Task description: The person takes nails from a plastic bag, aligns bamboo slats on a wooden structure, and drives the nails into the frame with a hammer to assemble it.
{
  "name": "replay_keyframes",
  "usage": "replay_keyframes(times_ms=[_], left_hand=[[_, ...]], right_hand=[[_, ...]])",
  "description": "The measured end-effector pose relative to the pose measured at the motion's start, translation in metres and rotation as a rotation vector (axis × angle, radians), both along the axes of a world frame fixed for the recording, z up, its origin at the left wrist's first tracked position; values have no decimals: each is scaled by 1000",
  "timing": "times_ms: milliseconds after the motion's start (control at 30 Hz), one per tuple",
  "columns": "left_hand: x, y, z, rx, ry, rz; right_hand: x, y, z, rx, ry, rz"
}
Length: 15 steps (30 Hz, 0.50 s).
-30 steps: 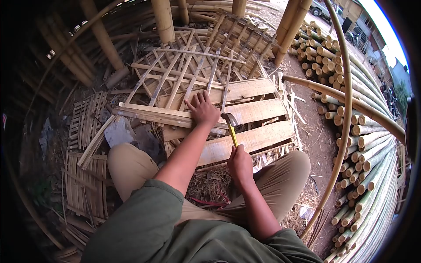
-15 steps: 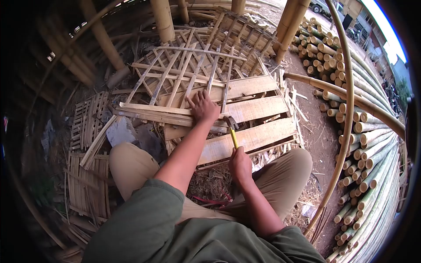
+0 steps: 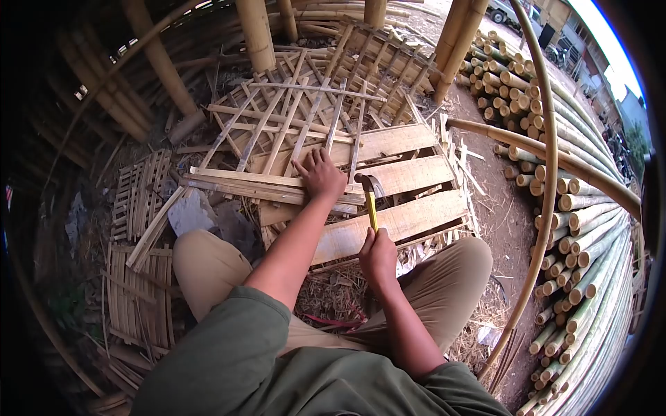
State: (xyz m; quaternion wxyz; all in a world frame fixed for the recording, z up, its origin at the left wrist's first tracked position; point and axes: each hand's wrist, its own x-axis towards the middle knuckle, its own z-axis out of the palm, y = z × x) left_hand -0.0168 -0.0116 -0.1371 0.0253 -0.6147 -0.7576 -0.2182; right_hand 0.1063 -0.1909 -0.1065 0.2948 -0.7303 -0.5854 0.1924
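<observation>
My left hand (image 3: 322,173) lies with its fingers spread on the near edge of a lattice of thin bamboo strips (image 3: 281,125). My right hand (image 3: 379,255) is wrapped round the yellow handle of a claw hammer (image 3: 372,202). The hammer's head is just right of my left hand, at the right end of the lattice's near strips. Beneath both lie wide pale boards (image 3: 406,216) with gaps between them. Whether the hammer head touches the strips, I cannot tell.
Cut bamboo poles (image 3: 586,222) are stacked at the right, behind a curved pole (image 3: 549,173). Thick bamboo posts (image 3: 255,35) stand at the back. Small slatted panels (image 3: 141,291) lie at the left. My knees are on both sides of the near boards.
The hammer head has shifted slightly up and right, and its handle is more upright. My left hand stays on the lattice in nearly the same place.
</observation>
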Motion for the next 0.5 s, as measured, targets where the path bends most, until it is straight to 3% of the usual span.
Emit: replay_keyframes(times_ms=[67,133,200,267,333,433,500], left_hand=[[0,3,-8,82,-15,2],[-3,6,-9,193,-309,-74],[-12,2,-10,335,-352,-143],[-23,0,-9,213,-433,-360],[-27,-6,-2,260,-436,-426],[-36,-17,29,-39,-176,-652],[-43,-19,43,-27,-251,-710]], right_hand=[[2,5,-1,31,66,-33],[4,14,-7,60,131,-83],[3,17,-12,96,154,-117],[2,16,-16,132,181,-147],[1,17,-15,119,240,-166],[3,18,-15,117,236,-145],[3,17,-16,113,234,-132]])
